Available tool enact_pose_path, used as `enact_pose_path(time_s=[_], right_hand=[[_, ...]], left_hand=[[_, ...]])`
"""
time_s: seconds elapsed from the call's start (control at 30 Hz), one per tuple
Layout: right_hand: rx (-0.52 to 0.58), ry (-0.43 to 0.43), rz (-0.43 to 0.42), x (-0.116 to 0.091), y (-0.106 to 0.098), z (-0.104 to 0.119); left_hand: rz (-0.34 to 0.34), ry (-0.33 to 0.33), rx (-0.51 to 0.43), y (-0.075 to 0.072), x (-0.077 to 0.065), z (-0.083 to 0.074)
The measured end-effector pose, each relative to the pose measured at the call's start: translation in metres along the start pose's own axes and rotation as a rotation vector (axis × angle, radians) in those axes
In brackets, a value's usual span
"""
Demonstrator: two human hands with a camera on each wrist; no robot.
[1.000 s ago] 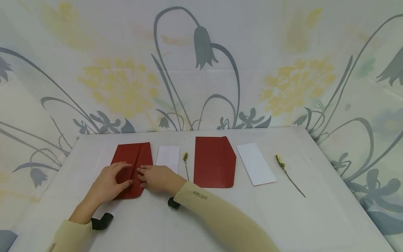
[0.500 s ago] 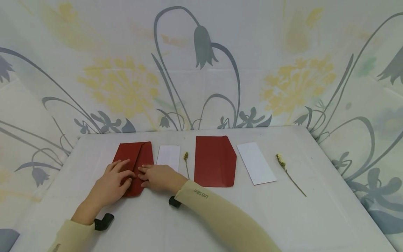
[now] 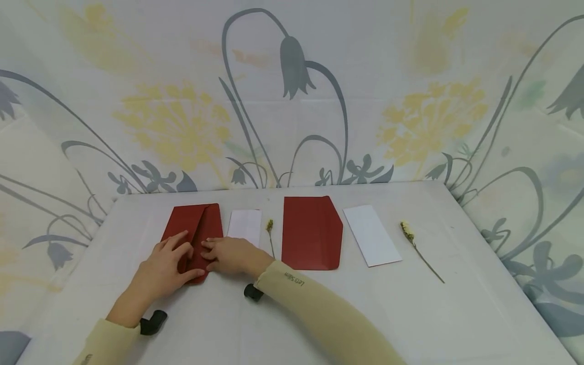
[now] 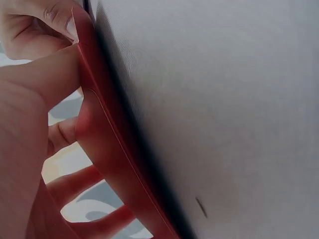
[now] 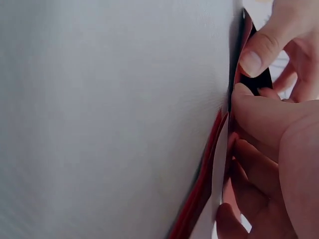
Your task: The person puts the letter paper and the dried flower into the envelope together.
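A red envelope (image 3: 186, 218) lies at the left of the table, its flap side up and the flap toward the right. My left hand (image 3: 159, 268) rests across it with spread fingers, the thumb reaching toward the near edge. From the right, my right hand (image 3: 234, 256) pinches the flap side close to the left thumb. The left wrist view has the envelope (image 4: 109, 139) edge-on, a raised flap corner against the right thumb. A dark gap in the envelope shows beside the left thumb (image 5: 253, 59) in the right wrist view. Some fingertips are hidden.
Right of the envelope lie a white card (image 3: 245, 223), partly covered by the right hand, and a small dried flower (image 3: 270, 230). A second red envelope (image 3: 310, 233), a white card (image 3: 371, 235) and another dried flower (image 3: 412, 241) lie farther right on the white-covered table (image 3: 456, 324).
The left thumb drew in beside the fingers half a second ago and now extends to the right across the envelope's near part. The right hand stays almost in place.
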State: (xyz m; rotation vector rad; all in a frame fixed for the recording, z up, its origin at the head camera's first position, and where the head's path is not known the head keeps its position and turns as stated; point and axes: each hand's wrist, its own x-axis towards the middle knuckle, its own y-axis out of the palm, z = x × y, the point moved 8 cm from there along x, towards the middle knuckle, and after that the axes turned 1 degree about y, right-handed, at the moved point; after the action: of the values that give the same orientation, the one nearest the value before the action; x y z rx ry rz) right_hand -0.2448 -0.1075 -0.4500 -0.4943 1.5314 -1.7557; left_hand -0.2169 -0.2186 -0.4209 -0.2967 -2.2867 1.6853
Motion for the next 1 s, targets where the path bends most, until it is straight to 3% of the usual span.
enact_pose_path(time_s=[0.4, 0.6, 1.0], right_hand=[[0.113, -0.044, -0.044, -0.002, -0.006, -0.002], [0.313, -0.048, -0.151, -0.010, -0.017, -0.013], [0.749, 0.141, -0.430, -0.038, -0.035, -0.059]], left_hand=[[0.014, -0.027, -0.001, 0.002, 0.005, -0.002], [0.022, -0.046, 0.011, 0.002, 0.003, -0.002], [0.032, -0.048, 0.014, 0.003, 0.006, 0.000]])
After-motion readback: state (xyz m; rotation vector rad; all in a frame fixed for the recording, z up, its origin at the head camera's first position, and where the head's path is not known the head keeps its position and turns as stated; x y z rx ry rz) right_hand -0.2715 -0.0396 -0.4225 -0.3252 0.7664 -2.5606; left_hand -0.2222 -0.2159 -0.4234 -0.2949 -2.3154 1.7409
